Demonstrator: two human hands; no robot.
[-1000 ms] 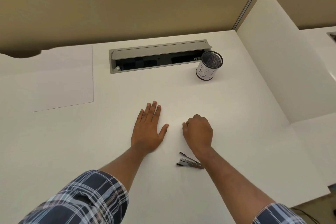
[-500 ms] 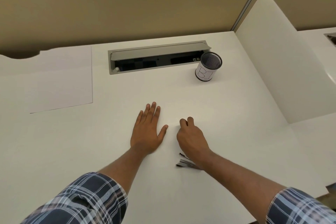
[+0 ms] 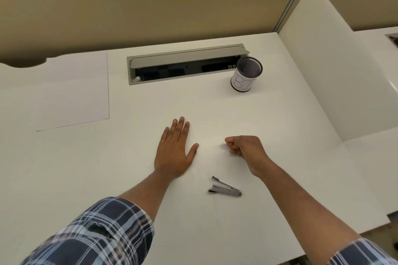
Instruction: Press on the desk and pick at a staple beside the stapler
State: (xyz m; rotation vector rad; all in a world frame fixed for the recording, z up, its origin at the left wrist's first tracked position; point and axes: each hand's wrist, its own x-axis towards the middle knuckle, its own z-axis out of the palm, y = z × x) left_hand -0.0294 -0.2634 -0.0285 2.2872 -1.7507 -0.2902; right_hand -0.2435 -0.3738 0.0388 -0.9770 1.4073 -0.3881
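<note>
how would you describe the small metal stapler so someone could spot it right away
On the white desk, look at the near part between the person's two forearms. The small silver metal stapler lies there with its jaws apart, just behind the flat left hand and curled right hand, touching neither. It is the only shiny metal thing on the bare desktop.

stapler (image 3: 225, 188): shiny metal | desk (image 3: 215, 109): matt smooth | cup (image 3: 245, 75): mesh

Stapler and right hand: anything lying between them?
Nothing. The head view shows only bare white desk between the stapler and the curled right hand; they are apart.
</note>
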